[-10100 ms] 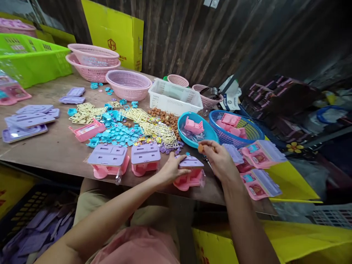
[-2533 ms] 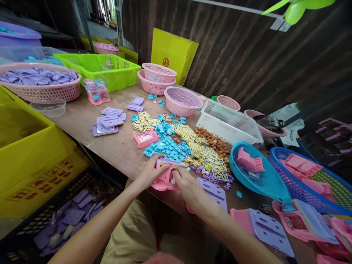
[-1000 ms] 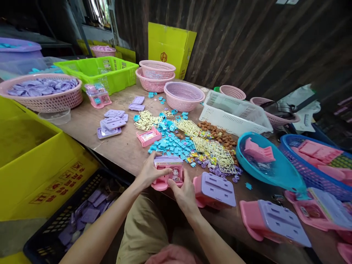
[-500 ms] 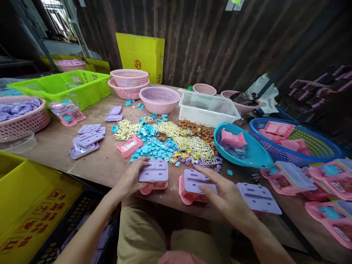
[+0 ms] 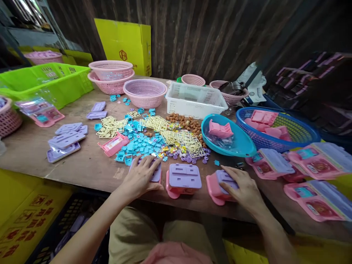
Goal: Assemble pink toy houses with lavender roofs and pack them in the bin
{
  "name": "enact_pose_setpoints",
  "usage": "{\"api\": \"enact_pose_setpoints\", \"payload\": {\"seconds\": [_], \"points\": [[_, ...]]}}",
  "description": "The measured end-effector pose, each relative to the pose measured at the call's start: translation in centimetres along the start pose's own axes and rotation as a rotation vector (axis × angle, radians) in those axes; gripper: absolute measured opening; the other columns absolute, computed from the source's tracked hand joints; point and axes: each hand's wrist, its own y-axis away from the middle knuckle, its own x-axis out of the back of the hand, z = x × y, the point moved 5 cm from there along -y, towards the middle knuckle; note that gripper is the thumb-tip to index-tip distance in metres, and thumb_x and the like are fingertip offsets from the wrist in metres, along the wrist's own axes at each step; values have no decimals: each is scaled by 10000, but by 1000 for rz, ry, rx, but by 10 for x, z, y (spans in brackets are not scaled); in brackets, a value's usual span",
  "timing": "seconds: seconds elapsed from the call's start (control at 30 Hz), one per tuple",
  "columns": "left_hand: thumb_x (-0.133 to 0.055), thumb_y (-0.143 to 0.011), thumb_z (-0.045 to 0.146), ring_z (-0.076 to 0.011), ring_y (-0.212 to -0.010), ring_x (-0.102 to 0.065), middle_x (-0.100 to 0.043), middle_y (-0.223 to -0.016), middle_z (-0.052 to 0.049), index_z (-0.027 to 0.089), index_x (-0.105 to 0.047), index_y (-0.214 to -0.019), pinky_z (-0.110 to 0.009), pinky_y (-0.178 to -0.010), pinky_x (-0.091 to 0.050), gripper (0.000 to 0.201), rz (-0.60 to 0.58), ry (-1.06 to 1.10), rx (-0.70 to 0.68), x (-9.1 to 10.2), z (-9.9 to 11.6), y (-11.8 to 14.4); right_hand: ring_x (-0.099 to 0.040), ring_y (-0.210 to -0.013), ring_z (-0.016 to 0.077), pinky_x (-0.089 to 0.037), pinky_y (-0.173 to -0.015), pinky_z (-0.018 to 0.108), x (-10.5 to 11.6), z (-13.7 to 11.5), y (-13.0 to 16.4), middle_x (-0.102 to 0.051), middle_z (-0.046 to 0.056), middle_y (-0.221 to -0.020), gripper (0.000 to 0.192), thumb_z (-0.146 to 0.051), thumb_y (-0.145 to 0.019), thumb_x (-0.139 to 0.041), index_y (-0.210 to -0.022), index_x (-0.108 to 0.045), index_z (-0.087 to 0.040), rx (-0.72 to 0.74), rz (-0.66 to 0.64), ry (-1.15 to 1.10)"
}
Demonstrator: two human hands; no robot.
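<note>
Three small pink plastic toy boxes with purple lids stand in a row at the table's front edge. My left hand (image 5: 141, 176) lies over the left toy box (image 5: 156, 173), fingers across its lid and thumb at its front right corner. Between my hands, the middle toy box (image 5: 184, 178) stands untouched. My right hand (image 5: 242, 185) grips the right toy box (image 5: 216, 187) from its right side, with the thumb on the lid and the fingers behind it. Its right part is hidden by my hand.
Behind the boxes lie loose blue pieces (image 5: 145, 143), cream part frames (image 5: 156, 123) and brown pieces (image 5: 189, 124). A teal basin (image 5: 244, 149) and a blue basket (image 5: 302, 146) stand right. Purple lids (image 5: 67, 141) lie left; finished-looking pink toys (image 5: 316, 201) sit at far right.
My left hand has moved onto the top of the left box. My right hand has left the middle box and taken hold of the right one. The view has shifted right.
</note>
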Motion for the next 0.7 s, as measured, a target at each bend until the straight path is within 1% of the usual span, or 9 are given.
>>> {"api": "enact_pose_setpoints", "payload": {"seconds": [0.1,0.17,0.23,0.33,0.4,0.43,0.53,0.6,0.7], "points": [[-613,-679,640,-359,-1256,-378,-449,-1357,-173,182,-386,-1352,-575,-1039,-200,845,33,-52,-27,-4,17,-7,-510,-1091,277,-431,-840,449,-7,-30,-5,-587,75,-1210,446,-471,-836,-465,-1212,-556,-250,-28,16,40],[-598,-672,664,-367,-1276,-347,-422,-1388,-152,199,-366,-1368,-581,-1044,-180,869,54,-59,-79,-8,30,-11,-503,-1094,278,-430,-832,451,-11,-47,-5,-585,79,-1213,433,-468,-851,-464,-1216,-553,-254,-37,20,43],[-603,-681,651,-355,-1253,-378,-466,-1360,-124,216,-363,-1372,-548,-1037,-219,851,59,-44,-123,-13,38,-15,-497,-1096,286,-428,-828,461,-14,-60,-4,-588,92,-1205,431,-459,-860,-463,-1225,-546,-246,-45,32,36],[-609,-731,576,-317,-1183,-456,-556,-1265,-101,219,-388,-1358,-480,-1007,-290,755,74,-25,-143,-15,37,-17,-488,-1123,291,-426,-854,474,-14,-67,-2,-588,103,-1210,424,-437,-882,-436,-1237,-539,-228,-27,52,-50],[-597,-763,535,-293,-1152,-482,-574,-1236,-101,207,-395,-1352,-449,-996,-308,703,92,-38,-162,-13,32,-15,-499,-1141,258,-430,-899,443,-9,-59,-5,-578,95,-1233,410,-403,-910,-383,-1245,-531,-216,7,63,-199],[-593,-773,521,-284,-1140,-491,-577,-1231,-105,199,-393,-1352,-437,-991,-314,692,98,-49,-175,-11,29,-13,-512,-1140,236,-435,-915,415,-5,-50,-9,-575,89,-1239,402,-382,-921,-360,-1242,-533,-213,13,75,-274],[-595,-770,525,-281,-1125,-506,-571,-1232,-118,178,-404,-1337,-432,-982,-328,692,95,-71,-201,-9,23,-10,-588,-1043,205,-482,-871,348,0,-9,-23,-623,88,-1159,364,-318,-912,-363,-1159,-594,-185,-5,99,-357],[-583,-744,587,-314,-1158,-484,-549,-1255,-145,157,-428,-1316,-479,-1002,-301,732,118,-81,-198,-8,24,-11,-633,-939,209,-511,-808,340,-7,13,-34,-673,92,-1037,322,-257,-879,-397,-1054,-652,-167,10,74,-330],[-537,-715,675,-357,-1250,-391,-492,-1316,-177,129,-402,-1332,-545,-1053,-193,835,179,-102,-212,-7,42,-18,-642,-902,204,-515,-806,338,-30,25,-53,-689,87,-978,289,-149,-822,-439,-977,-682,-162,90,21,-319]]}}
